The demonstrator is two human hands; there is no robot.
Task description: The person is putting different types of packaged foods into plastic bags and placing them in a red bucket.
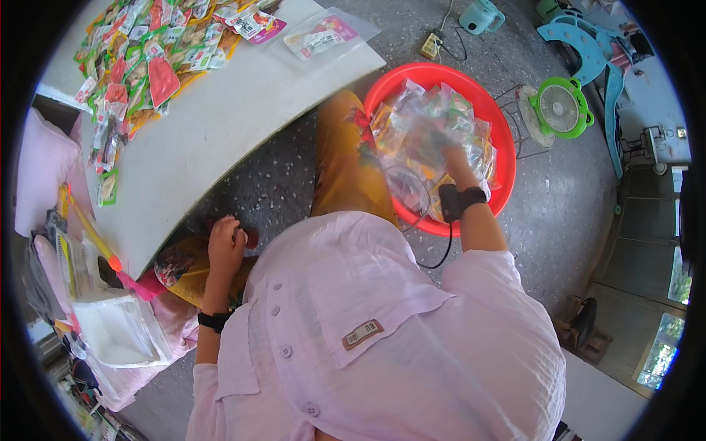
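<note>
My right hand point(453, 157) reaches over a round red plastic basin point(506, 149) that is full of clear plastic bags with small food packets inside. A blurred clear bag point(427, 140) lies at its fingertips; whether the fingers grip it I cannot tell. My left hand point(227, 242) is by my left knee with its fingers curled, and no object shows in it. A large pile of small colourful food packets point(162, 80) covers the far left of the white table point(220, 132). Near the table's right corner lies a clear bag with a packet in it point(321, 37).
A green fan point(558, 107) stands on a wire stool right of the basin. Beyond the basin are a power strip point(431, 45) and a light-blue kettle point(481, 17) on the floor. A white foam box point(122, 331) sits at my left.
</note>
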